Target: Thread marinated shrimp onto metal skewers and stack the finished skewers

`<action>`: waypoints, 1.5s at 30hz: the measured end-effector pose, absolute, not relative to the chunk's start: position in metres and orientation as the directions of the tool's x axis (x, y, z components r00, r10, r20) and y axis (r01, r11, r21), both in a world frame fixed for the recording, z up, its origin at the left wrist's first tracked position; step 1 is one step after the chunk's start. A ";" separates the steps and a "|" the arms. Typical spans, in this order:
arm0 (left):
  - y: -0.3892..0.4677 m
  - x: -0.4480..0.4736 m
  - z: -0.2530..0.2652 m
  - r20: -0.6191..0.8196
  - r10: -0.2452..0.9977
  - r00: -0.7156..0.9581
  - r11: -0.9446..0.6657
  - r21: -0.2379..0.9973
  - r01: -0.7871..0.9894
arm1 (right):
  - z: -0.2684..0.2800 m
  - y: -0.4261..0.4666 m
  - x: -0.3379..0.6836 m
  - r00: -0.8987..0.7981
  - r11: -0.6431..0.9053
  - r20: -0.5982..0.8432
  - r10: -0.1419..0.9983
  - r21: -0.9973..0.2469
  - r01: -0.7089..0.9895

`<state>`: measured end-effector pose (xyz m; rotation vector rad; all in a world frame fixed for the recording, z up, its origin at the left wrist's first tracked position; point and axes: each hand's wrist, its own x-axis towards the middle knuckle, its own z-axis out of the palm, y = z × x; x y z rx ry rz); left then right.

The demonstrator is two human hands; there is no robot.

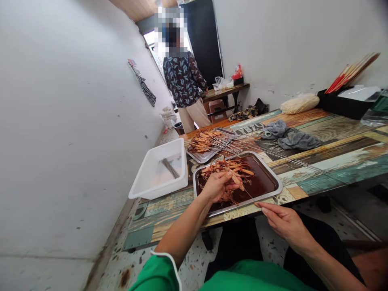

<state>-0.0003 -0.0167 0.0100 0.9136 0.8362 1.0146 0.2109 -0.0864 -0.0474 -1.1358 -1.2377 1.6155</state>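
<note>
Room: over front tray (269, 171) R half | obst: skewers (226, 142) behind, tub (163, 190) L, rags (298, 139) back R

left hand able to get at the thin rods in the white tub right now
Probably not while the left hand grips a food piece, though the white tub is open on top, with nothing covering the thin rods.

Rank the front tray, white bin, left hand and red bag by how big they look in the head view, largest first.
1. Front tray, by its whole outline
2. White bin
3. Left hand
4. Red bag, farther away
</note>
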 end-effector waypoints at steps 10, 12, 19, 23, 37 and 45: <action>-0.015 -0.003 0.011 -0.146 0.946 0.289 0.264 0.866 -0.425 | -0.039 -0.085 0.203 -0.207 -0.079 -0.089 0.974 -0.995 0.056; -0.012 -0.006 0.012 -0.158 0.953 0.257 0.263 0.851 -0.454 | -0.036 -0.087 0.205 -0.269 -0.114 -0.125 0.955 -0.992 0.058; -0.008 -0.012 0.019 -0.171 0.972 0.164 0.232 0.827 -0.512 | -0.036 -0.095 0.213 -0.273 0.014 -0.030 0.961 -0.987 0.157; -0.010 -0.011 0.021 -0.168 0.975 0.148 0.220 0.842 -0.492 | -0.035 -0.091 0.222 -0.160 0.120 0.073 0.984 -0.944 0.307; -0.010 -0.009 0.010 -0.039 0.999 -0.010 0.037 0.979 -0.199 | -0.005 -0.058 0.263 -0.388 0.375 0.124 0.913 0.116 0.920; -0.008 -0.009 0.004 0.029 0.998 -0.057 -0.034 0.996 -0.086 | 0.024 -0.041 0.258 -0.470 0.467 0.014 0.883 0.078 0.881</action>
